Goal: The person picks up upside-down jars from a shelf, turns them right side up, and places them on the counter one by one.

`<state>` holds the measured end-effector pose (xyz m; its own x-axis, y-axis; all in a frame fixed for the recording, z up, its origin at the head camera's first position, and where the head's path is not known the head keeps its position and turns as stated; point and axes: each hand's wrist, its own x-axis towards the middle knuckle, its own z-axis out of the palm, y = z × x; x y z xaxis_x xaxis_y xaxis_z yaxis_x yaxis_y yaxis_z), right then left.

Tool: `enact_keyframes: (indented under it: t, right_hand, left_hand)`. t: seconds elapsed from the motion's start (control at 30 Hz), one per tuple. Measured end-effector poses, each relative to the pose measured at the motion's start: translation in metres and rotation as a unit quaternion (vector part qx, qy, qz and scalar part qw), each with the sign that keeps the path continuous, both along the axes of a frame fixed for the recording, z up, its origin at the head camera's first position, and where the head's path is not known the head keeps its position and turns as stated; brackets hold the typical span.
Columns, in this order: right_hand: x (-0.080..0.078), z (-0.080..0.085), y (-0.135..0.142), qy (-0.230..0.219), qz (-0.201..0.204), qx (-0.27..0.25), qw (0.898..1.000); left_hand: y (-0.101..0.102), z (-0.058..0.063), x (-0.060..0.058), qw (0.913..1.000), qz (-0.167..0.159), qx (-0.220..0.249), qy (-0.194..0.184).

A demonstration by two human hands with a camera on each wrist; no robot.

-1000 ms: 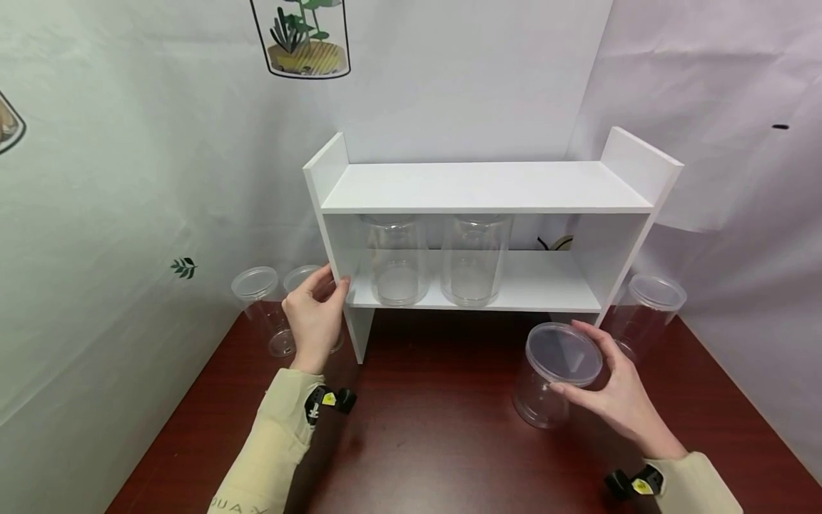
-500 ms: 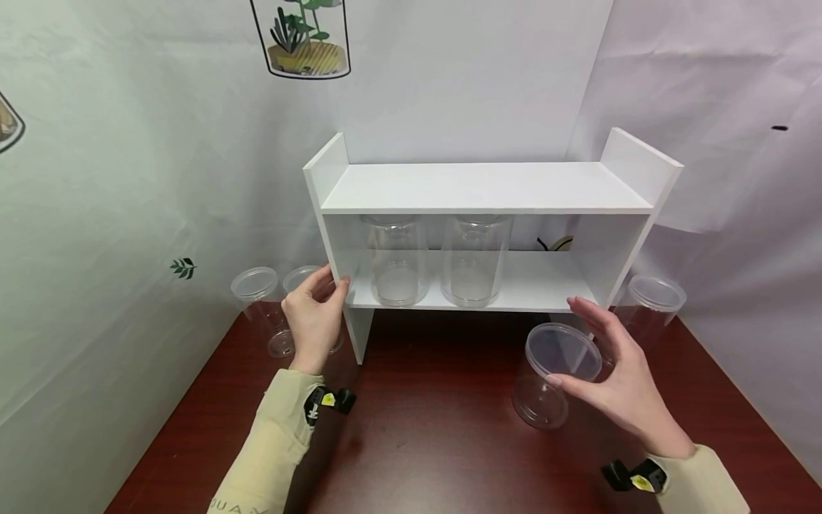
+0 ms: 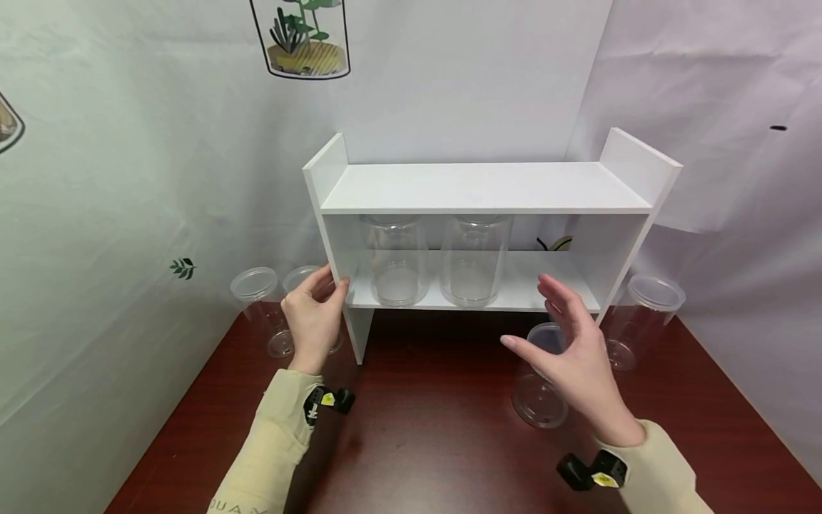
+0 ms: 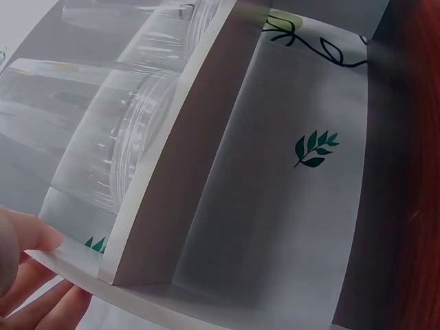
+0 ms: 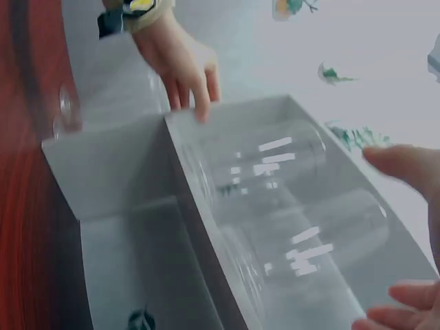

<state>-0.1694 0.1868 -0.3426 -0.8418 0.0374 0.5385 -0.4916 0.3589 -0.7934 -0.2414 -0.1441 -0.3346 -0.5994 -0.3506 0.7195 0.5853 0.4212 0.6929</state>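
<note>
My left hand grips the left side panel of a white two-tier shelf, thumb at the panel's front edge and fingers around its outer side. Two clear jars stand side by side on the lower tier, also seen in the wrist views. My right hand, thumb and fingers spread apart with nothing between them, is in front of the shelf's right half. It overlaps a clear lidded jar standing on the table, hiding much of its lid. In the right wrist view, my right hand's thumb shows at the edge.
Two lidded clear jars stand left of the shelf, one partly behind my left hand. Another lidded jar is at the shelf's right. The dark red table carries everything, with pale patterned sheeting behind.
My right hand has let go of the lidded jar and moved left and up toward the shelf, fingers spread. That jar stays in place. My left hand has kept its grip on the panel.
</note>
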Motion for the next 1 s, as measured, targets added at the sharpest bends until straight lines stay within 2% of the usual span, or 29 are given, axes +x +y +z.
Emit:
enact_keyframes:
  t: [0.23,0.43,0.53,0.73,1.0]
  right_hand:
    - [-0.018,0.004,-0.022,-0.036,-0.001,0.0,0.999]
    - [-0.034,-0.003,-0.04,-0.076,-0.026,0.058,0.995]
    - [-0.043,-0.006,-0.048,-0.074,-0.04,0.071,0.994]
    - [-0.062,-0.009,-0.057,-0.063,-0.062,0.056,0.994]
    - [-0.072,-0.007,-0.062,-0.064,-0.075,0.051,0.994]
  left_hand:
    - [0.0,0.0,0.001,1.0,0.001,-0.004,-0.001]
    - [-0.001,0.001,0.001,0.9999,0.004,-0.009,0.001]
    - [-0.001,0.001,0.001,0.9999,0.006,-0.009,0.001]
    - [-0.001,0.0,0.0,1.0,0.002,-0.002,0.0]
    - [-0.002,-0.002,-0.002,1.0,-0.002,0.002,0.0]
